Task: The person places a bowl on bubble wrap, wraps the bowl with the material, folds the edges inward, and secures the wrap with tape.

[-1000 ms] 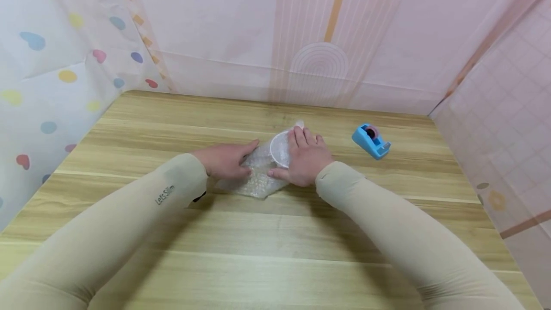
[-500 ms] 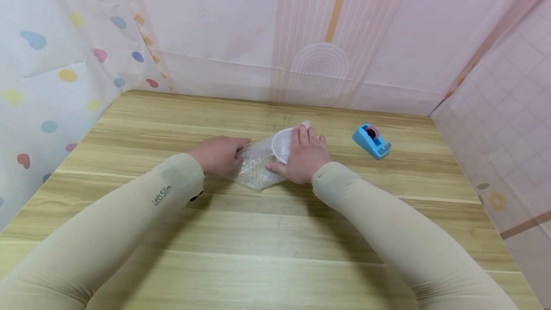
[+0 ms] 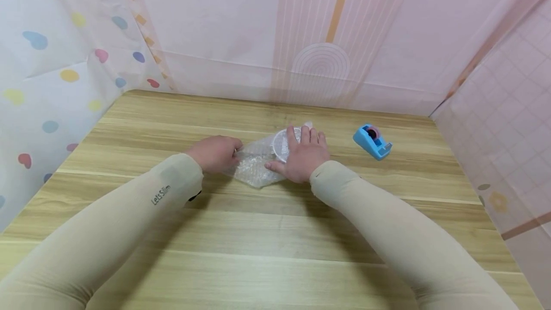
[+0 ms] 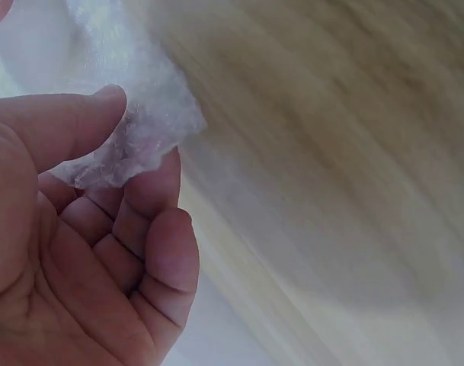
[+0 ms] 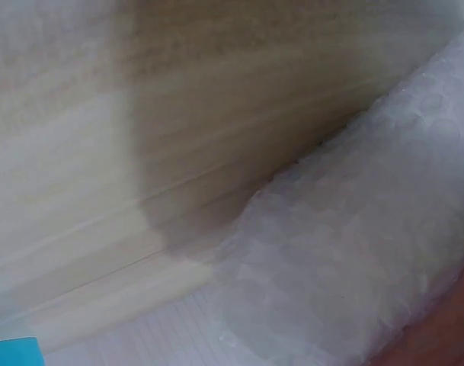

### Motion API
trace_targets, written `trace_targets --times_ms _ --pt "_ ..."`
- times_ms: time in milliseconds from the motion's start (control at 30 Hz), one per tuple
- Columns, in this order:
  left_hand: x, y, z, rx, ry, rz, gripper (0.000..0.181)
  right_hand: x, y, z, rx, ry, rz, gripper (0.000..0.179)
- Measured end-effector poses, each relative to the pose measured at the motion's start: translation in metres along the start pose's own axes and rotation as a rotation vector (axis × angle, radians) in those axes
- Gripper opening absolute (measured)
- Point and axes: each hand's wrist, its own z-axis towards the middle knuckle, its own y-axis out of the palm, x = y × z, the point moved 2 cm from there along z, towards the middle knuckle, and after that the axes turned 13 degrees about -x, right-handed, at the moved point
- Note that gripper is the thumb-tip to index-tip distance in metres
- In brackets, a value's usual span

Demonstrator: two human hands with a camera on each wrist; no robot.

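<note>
A sheet of clear bubble wrap (image 3: 254, 169) lies on the wooden table, folded over a round, white-rimmed thing (image 3: 281, 146) whose kind I cannot tell. My left hand (image 3: 214, 153) pinches the wrap's left end; in the left wrist view the thumb presses the crumpled bubble wrap (image 4: 140, 141) against the curled fingers. With fingers spread and mostly straight, my right hand (image 3: 304, 158) rests on top of the wrapped round thing and covers its right part. The right wrist view has the bubble wrap (image 5: 346, 229) bulging along its edge, with only a sliver of the hand showing.
A blue tape dispenser (image 3: 372, 142) with a pinkish roll stands to the right of the hands. The wooden table (image 3: 275, 252) meets patterned sheets (image 3: 215, 23) at its back and sides.
My left hand has moved a little left and now pinches the wrap's end, which is drawn out flatter toward it. The right hand stays on the wrapped thing, its fingers spread wider.
</note>
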Motion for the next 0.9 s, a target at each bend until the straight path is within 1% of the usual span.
trace_targets --times_ms 133,233,433,567,733,900 --pt "0.001 -0.001 0.001 -0.014 -0.005 -0.005 0.005 0.001 -0.003 0.0 0.002 -0.007 -0.032 0.121" --pt "0.001 -0.002 0.001 -0.021 -0.007 -0.005 0.005 0.002 -0.003 0.001 0.002 -0.014 -0.029 0.122" --pt "-0.001 -0.002 0.0 -0.028 -0.02 -0.001 0.013 0.003 -0.002 0.003 -0.034 -0.043 0.026 0.122" --pt "-0.004 -0.002 0.0 -0.047 -0.037 -0.042 0.016 0.003 -0.003 0.005 -0.042 -0.05 0.057 0.122" --pt "-0.012 -0.001 -0.001 -0.069 -0.023 -0.109 0.02 0.003 -0.002 0.006 -0.04 -0.041 0.049 0.124" --pt "-0.021 -0.002 -0.004 -0.083 -0.007 -0.149 0.02 0.002 -0.002 0.007 -0.038 -0.038 0.05 0.124"
